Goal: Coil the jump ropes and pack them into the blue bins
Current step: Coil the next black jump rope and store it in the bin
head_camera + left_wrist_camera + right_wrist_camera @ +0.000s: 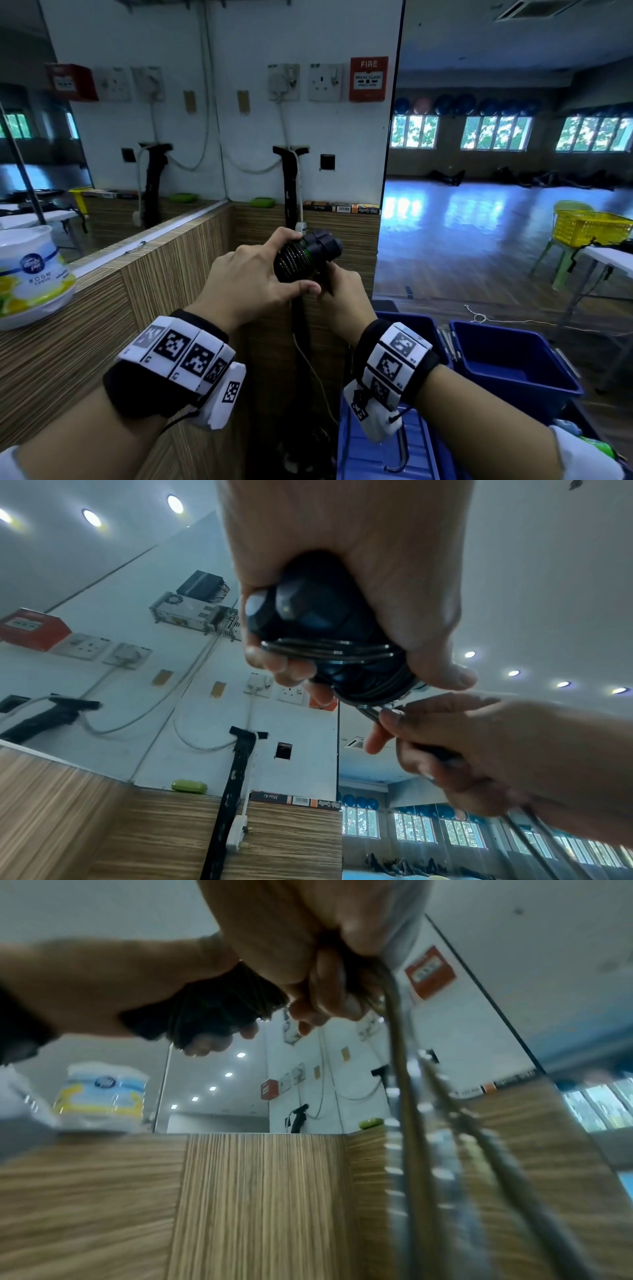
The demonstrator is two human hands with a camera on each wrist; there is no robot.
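Note:
My left hand [263, 270] grips the black jump rope handles [308, 253] held together, with thin cable wound around them in several turns [329, 647]. Just below and to the right, my right hand [342, 291] pinches the loose cable [373, 715] where it leaves the bundle. The free strands of cable [411, 1096] hang down from that hand. Two blue bins stand on the floor at lower right: one [513, 363] open and empty-looking, another [421, 329] behind my right wrist. A blue lid or bin [366, 455] lies under my right forearm.
A wood-grain counter [102, 325] runs left and ahead, with a white air-freshener jar [30, 277] on it. A mirror wall shows the hall. A yellow basket [589, 226] sits on a chair at the right beside a white table [613, 257]. String lies on the floor.

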